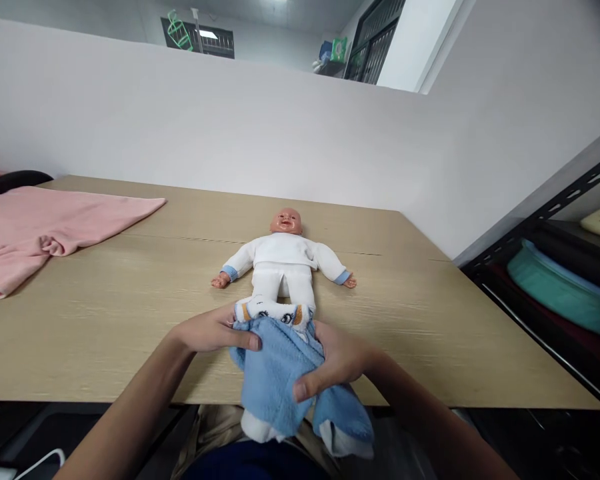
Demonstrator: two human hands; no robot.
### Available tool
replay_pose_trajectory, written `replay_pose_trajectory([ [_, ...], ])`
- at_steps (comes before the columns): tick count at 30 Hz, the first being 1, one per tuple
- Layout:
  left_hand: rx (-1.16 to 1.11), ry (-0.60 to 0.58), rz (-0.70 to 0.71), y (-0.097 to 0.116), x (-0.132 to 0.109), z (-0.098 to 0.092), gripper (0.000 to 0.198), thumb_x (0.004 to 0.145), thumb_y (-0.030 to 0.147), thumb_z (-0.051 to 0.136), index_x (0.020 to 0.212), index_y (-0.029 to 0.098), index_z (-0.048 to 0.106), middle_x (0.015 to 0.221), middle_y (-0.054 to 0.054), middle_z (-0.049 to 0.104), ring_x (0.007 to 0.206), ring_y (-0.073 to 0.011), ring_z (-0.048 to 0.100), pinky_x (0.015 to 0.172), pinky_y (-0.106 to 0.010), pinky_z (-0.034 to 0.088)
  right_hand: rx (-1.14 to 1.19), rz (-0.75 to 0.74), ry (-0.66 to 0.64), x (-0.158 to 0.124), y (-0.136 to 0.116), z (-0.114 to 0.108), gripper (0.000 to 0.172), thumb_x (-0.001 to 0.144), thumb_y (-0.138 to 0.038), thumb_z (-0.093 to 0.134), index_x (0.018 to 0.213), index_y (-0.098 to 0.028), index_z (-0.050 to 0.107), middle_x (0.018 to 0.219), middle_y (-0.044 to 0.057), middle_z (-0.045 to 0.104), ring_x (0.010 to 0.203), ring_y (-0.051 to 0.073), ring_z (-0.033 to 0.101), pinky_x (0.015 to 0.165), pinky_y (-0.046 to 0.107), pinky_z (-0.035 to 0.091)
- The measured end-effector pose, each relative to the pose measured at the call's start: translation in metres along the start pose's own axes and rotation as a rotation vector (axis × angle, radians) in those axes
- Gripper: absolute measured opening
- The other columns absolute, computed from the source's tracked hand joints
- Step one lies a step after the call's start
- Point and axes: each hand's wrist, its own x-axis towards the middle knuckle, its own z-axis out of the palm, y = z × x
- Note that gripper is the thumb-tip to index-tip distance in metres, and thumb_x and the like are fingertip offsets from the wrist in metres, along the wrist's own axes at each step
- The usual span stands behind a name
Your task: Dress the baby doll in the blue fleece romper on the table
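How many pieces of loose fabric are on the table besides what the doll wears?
2: a pink cloth lying at the table's far left, and a blue garment at the near edge by the doll's feet, gripped by the left hand and right hand.

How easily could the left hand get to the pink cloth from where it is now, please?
Probably yes, with a stretch. The left hand grips the blue garment at the doll's feet; only bare table lies between it and the pink cloth, which is far off to the left.

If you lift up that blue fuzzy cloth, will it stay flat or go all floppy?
Probably floppy: the blue cloth already bunches between the left hand and right hand and droops over the table edge. It looks fuzzy, so likely not slippery.
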Motion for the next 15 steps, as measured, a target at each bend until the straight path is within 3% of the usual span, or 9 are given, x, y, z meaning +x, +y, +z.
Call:
replay_pose_trajectory([
  [3, -0.042, 0.052, -0.022, -0.007, -0.001, 0.007, 0.059, 0.088, 0.059, 0.086, 0.132, 0.02, 0.077, 0.122, -0.011, 0.081, 0.116, -0.0295, 0.074, 0.109, -0.044, 0.056, 0.146, -0.025, -0.057, 0.003, 0.002, -0.003, 0.079, 0.07, -0.058, 0.099, 0.135, -0.023, 0.071, 0.119, 0.007, 0.079, 0.111, 0.026, 0.075, 0.106, 0.042, 0.059],
  [7, -0.187, 0.152, -0.077, -0.022, -0.003, 0.015, 0.076, 0.083, 0.064, 0.089, 0.142, 0.02, 0.069, 0.125, -0.011, 0.079, 0.114, -0.0268, 0.074, 0.102, -0.037, 0.056, 0.311, -0.057, 0.07, 0.006, 0.018, -0.005, 0.072, 0.076, -0.062, 0.095, 0.132, -0.022, 0.072, 0.121, 0.007, 0.079, 0.112, 0.024, 0.074, 0.107, 0.042, 0.059],
  [11, -0.291, 0.056, -0.056, -0.033, -0.006, 0.017, 0.113, 0.06, 0.075, 0.096, 0.15, 0.017, 0.061, 0.121, -0.014, 0.08, 0.101, -0.0294, 0.077, 0.087, -0.036, 0.059, 0.348, 0.006, 0.167, 0.006, 0.025, 0.0, 0.067, 0.078, -0.07, 0.09, 0.123, -0.023, 0.077, 0.122, 0.008, 0.08, 0.109, 0.024, 0.074, 0.11, 0.044, 0.057],
  [13, -0.3, 0.032, -0.069, -0.037, -0.009, 0.018, 0.116, 0.054, 0.071, 0.1, 0.148, 0.016, 0.062, 0.114, -0.014, 0.081, 0.096, -0.0311, 0.078, 0.083, -0.036, 0.06, 0.332, 0.026, 0.156, 0.006, 0.024, 0.004, 0.068, 0.079, -0.073, 0.087, 0.124, -0.023, 0.077, 0.124, 0.009, 0.08, 0.112, 0.025, 0.074, 0.112, 0.046, 0.056],
  [15, -0.312, 0.107, -0.072, -0.038, -0.012, 0.021, 0.108, 0.057, 0.066, 0.101, 0.145, 0.015, 0.065, 0.11, -0.014, 0.083, 0.098, -0.0326, 0.079, 0.081, -0.036, 0.06, 0.275, 0.051, 0.132, 0.005, 0.022, 0.006, 0.07, 0.083, -0.073, 0.085, 0.131, -0.023, 0.075, 0.133, 0.011, 0.078, 0.122, 0.028, 0.073, 0.118, 0.05, 0.052],
])
